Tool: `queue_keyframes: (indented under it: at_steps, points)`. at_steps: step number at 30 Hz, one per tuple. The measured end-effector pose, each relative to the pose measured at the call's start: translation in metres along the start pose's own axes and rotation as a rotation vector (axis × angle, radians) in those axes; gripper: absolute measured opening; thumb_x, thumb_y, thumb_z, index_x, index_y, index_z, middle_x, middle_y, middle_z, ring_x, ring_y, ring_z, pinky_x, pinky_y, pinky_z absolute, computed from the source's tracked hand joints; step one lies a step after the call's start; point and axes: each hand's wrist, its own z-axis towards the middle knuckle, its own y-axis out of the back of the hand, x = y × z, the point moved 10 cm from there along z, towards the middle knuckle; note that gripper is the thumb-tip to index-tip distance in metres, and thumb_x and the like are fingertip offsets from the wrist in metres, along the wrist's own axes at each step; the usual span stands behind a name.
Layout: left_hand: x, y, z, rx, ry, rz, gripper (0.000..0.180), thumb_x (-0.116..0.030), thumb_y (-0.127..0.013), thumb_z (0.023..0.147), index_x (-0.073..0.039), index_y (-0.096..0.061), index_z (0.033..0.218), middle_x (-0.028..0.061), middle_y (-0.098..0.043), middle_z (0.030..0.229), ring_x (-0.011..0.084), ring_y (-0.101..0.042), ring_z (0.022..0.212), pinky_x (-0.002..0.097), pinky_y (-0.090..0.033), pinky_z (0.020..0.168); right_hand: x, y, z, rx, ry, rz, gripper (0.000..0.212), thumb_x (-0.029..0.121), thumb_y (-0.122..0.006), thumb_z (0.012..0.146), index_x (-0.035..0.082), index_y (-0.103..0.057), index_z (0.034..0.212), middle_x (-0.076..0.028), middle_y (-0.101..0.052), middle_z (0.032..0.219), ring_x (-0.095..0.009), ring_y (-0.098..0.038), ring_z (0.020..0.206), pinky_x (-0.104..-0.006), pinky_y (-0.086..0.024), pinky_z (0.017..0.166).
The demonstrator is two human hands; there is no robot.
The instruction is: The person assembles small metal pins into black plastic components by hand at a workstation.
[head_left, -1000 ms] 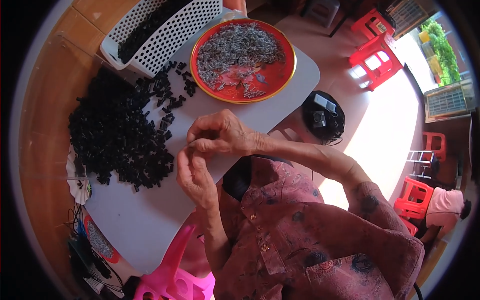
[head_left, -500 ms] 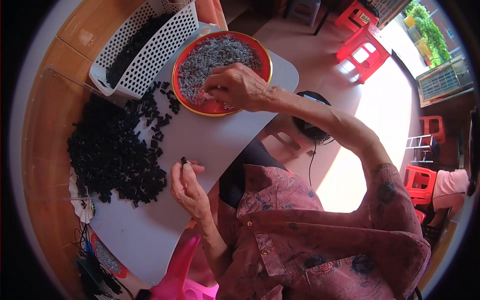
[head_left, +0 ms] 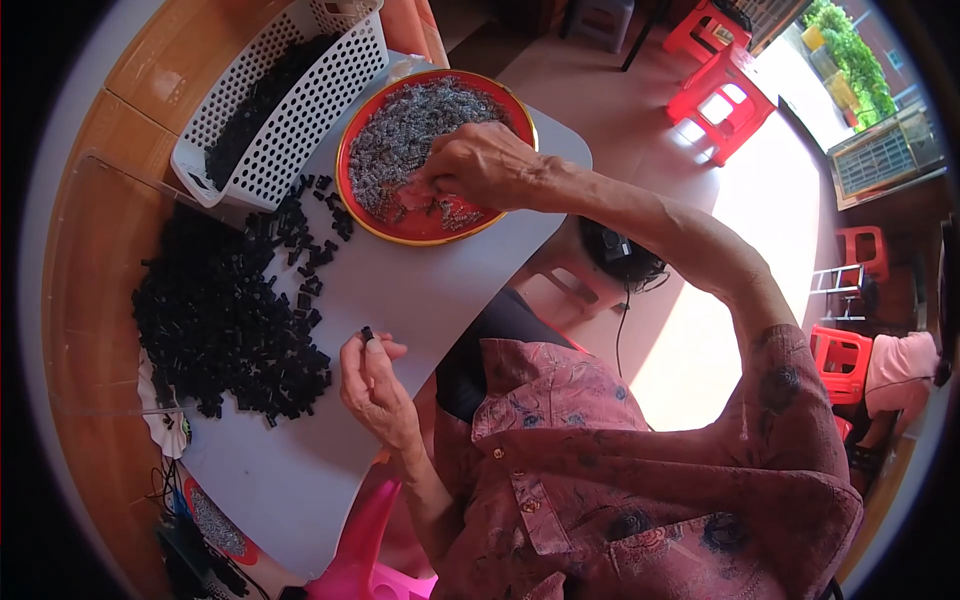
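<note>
Between thumb and fingers, my left hand [head_left: 378, 388] pinches a small black cylindrical piece [head_left: 367, 333] above the light table. My right hand [head_left: 478, 168] reaches over a round red tray [head_left: 432, 238] with a yellow rim, its fingertips down among many small silvery metal parts [head_left: 400, 125]. Those fingers are bent together, and whatever may be between them is hidden. Left of my left hand, a large heap of matching black pieces [head_left: 225, 330] covers much of the table, with strays trailing up toward the tray.
A white perforated basket [head_left: 310, 105] holding more black pieces stands at the table's [head_left: 270, 490] far left. Another red tray of metal parts [head_left: 215, 525] sits low at the left. Red stools [head_left: 722, 105] stand on the floor to the right, and another person's pink clothing [head_left: 900, 375] shows at the right edge.
My right hand has dipped a little further into the metal parts, its fingers now more closed. My left hand keeps its pinch on the black piece. The whole view has shifted slightly.
</note>
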Motion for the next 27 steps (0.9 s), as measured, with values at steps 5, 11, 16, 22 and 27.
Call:
queue_keyframes:
  at_steps: [5, 11, 16, 22, 27]
  points:
    - [0.002, -0.001, -0.001, 0.004, 0.025, -0.014, 0.019, -0.011, -0.047, 0.093, 0.005, -0.055, 0.091, 0.0102, -0.06, 0.068, 0.0211, -0.059, 0.071, 0.0328, -0.048, 0.07, 0.004, -0.004, 0.01, 0.007, 0.018, -0.01, 0.011, 0.013, -0.062, 0.078, 0.005, -0.068, 0.083, -0.01, -0.066, 0.082, -0.027, -0.063, 0.072, -0.0371, -0.049, 0.062]
    - [0.001, 0.0, -0.001, -0.001, 0.023, -0.05, 0.018, -0.011, -0.047, 0.093, 0.005, -0.055, 0.091, 0.0104, -0.059, 0.067, 0.0201, -0.058, 0.07, 0.0323, -0.047, 0.07, -0.006, 0.01, 0.008, -0.084, -0.034, 0.109, 0.01, 0.011, -0.062, 0.077, 0.004, -0.066, 0.082, -0.011, -0.064, 0.077, -0.028, -0.063, 0.072, -0.0378, -0.05, 0.066]
    - [0.002, 0.001, -0.002, -0.007, 0.032, -0.047, 0.018, -0.011, -0.048, 0.093, 0.005, -0.055, 0.091, 0.0103, -0.059, 0.067, 0.02, -0.058, 0.069, 0.0325, -0.048, 0.07, 0.004, -0.01, 0.007, 0.099, -0.049, -0.044, 0.009, 0.012, -0.063, 0.077, 0.006, -0.067, 0.082, -0.008, -0.062, 0.086, -0.028, -0.061, 0.079, -0.0388, -0.049, 0.068]
    - [0.002, 0.0, -0.001, -0.002, 0.025, -0.043, 0.019, -0.012, -0.048, 0.093, 0.005, -0.056, 0.092, 0.0099, -0.06, 0.068, 0.0191, -0.057, 0.069, 0.0318, -0.047, 0.069, 0.002, -0.004, 0.009, 0.007, -0.026, 0.02, 0.016, 0.02, -0.068, 0.079, 0.004, -0.066, 0.077, -0.008, -0.064, 0.075, -0.024, -0.063, 0.071, -0.0357, -0.049, 0.062]
    - [0.003, 0.001, -0.001, 0.002, 0.033, -0.048, 0.019, -0.013, -0.048, 0.092, 0.005, -0.056, 0.094, 0.0102, -0.06, 0.068, 0.0187, -0.057, 0.067, 0.0308, -0.046, 0.067, 0.005, 0.01, 0.007, -0.051, -0.054, 0.348, 0.018, 0.02, -0.072, 0.076, 0.003, -0.069, 0.079, -0.007, -0.065, 0.068, -0.016, -0.063, 0.064, -0.0297, -0.05, 0.061]
